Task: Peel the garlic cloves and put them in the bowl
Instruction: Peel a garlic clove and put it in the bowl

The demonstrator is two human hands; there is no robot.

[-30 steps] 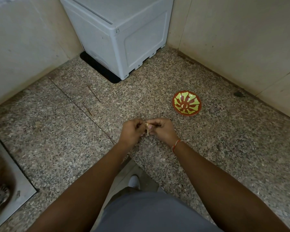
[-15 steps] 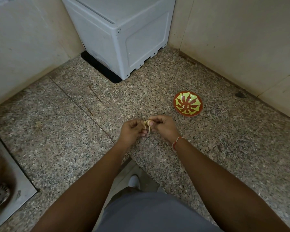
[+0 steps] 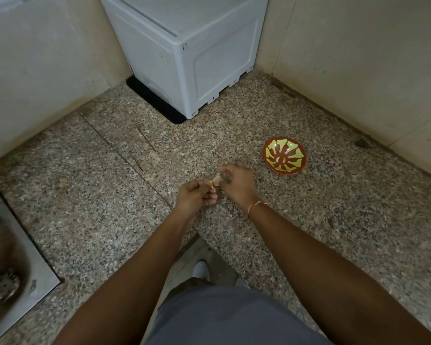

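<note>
Hands drawn slightly apart since half second ago: left hand [image 3: 194, 195] pinches skin strip [image 3: 212, 186], right hand [image 3: 235, 181] pinches clove [image 3: 218, 180]. Peeling under way; bowl [image 3: 284, 155] looks empty.

The table [image 3: 334, 220] is a speckled granite slab in grey, brown and cream, set into a corner between pale walls. A thin dark seam crosses it on a slant from the far left toward its near edge. On it, to the right, stands a small bowl [image 3: 284, 155], red with a yellow-green petal pattern inside; a small pale thing lies at its middle, too small to make out. At the far side, in the corner, a light grey box-shaped appliance [image 3: 184, 53] sits on a black mat [image 3: 154, 102]. At the left a steel sink [image 3: 8, 265] is sunk into the slab, its drain blurred.
</note>
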